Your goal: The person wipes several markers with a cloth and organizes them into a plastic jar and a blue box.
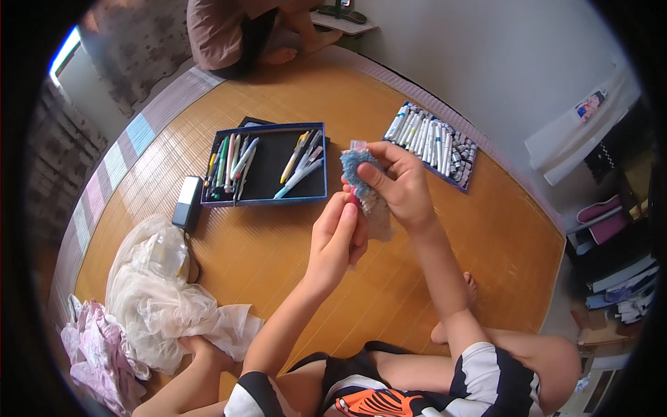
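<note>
My right hand (403, 187) is closed around a fuzzy blue cloth (353, 167), its thumb pressed on the front. A pale, thin part of cloth (379, 221) hangs below those fingers. Out of the top pokes a small clear, pinkish tip (358, 145). Just beneath, my left hand (337, 236) pinches a small pink-red piece (355, 199) that meets the cloth; most of it is hidden by my fingers, so its kind cannot be made out. Both hands are raised in front of me, nearly touching.
Beyond my hands lies a blue-rimmed box (267, 163) with several pens. At its right is a tray of white markers (431, 142). A white-and-dark block (186, 203), sheer cream fabric (156, 285) and pink clothing (97, 354) are on the left. Another person (222, 35) sits at the far edge.
</note>
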`<state>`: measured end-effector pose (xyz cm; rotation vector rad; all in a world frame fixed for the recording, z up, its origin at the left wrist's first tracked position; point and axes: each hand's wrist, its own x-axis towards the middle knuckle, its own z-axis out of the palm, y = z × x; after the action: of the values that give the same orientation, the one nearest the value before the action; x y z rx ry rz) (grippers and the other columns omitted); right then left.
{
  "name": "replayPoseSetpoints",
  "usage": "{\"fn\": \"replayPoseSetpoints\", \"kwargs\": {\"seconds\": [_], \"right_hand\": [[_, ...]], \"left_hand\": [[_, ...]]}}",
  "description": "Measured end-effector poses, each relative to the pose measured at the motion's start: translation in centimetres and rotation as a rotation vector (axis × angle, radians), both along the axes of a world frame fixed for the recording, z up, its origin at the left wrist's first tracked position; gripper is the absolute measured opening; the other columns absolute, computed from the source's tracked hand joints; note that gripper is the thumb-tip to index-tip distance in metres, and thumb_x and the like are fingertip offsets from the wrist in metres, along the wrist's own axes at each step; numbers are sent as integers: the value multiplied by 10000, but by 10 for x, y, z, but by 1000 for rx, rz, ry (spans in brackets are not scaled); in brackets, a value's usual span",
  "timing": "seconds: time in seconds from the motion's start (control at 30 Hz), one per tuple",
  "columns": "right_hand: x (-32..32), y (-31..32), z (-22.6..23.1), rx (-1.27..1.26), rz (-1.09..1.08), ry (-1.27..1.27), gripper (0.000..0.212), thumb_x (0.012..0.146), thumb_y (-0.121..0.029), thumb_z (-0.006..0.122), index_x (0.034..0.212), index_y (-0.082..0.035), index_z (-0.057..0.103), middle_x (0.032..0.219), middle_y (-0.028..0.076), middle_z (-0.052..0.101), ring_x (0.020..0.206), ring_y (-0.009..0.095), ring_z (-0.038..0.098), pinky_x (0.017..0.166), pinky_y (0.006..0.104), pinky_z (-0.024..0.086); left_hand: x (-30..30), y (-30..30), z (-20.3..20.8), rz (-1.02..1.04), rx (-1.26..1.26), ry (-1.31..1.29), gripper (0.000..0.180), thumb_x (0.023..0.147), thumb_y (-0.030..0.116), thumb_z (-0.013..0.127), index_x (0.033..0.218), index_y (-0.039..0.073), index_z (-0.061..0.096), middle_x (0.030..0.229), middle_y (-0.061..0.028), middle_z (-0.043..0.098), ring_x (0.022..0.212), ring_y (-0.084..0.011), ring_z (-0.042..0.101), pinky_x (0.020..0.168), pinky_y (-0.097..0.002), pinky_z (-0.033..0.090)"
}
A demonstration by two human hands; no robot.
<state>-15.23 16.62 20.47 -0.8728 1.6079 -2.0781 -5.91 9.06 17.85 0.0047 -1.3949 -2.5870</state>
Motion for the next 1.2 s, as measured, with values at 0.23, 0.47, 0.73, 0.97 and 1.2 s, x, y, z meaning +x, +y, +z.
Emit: {"fn": "replayPoseSetpoints", "kwargs": {"seconds": [0.23, 0.47, 0.73, 0.97, 1.2], "right_hand": [[3, 6, -3, -98, 63, -15, 498, 545, -101, 703, 958, 30, 457, 815, 79, 548, 737, 132, 538, 657, 209, 436], [7, 15, -23, -404, -9, -146, 211, 717, -195, 565, 793, -11, 497, 693, 78, 542, 592, 121, 529, 531, 228, 443], [3, 4, -25, -582, 121, -403, 315, 742, -295, 516, 842, 0, 473, 684, 67, 513, 602, 120, 500, 522, 213, 415], [12, 5, -26, -476, 72, -230, 322, 771, -290, 471, 937, -15, 447, 765, 65, 460, 631, 109, 440, 518, 191, 393], [8, 3, -28, -591, 186, -380, 396, 772, -401, 428, 782, -8, 466, 682, 47, 475, 560, 79, 471, 475, 168, 400]], "left_hand": [[2, -3, 6, 1, -86, 24, 214, 856, 214, 249, 836, 60, 395, 443, 3, 350, 316, -53, 292, 315, -153, 229], [-1, -3, 13, -54, -294, 17, 199, 838, 179, 332, 815, 21, 452, 510, -23, 463, 353, -42, 357, 340, -173, 269], [-2, 10, 8, 54, -276, 90, 138, 810, 86, 393, 931, 28, 360, 589, -56, 522, 380, -40, 401, 347, -153, 277], [-6, 10, 2, 66, -209, 88, 114, 836, 137, 335, 889, 37, 353, 613, -78, 516, 385, -67, 437, 339, -141, 298], [-4, 12, 2, -33, -98, 57, 128, 837, 142, 338, 872, 30, 390, 595, -70, 516, 381, -62, 433, 334, -140, 295]]}}
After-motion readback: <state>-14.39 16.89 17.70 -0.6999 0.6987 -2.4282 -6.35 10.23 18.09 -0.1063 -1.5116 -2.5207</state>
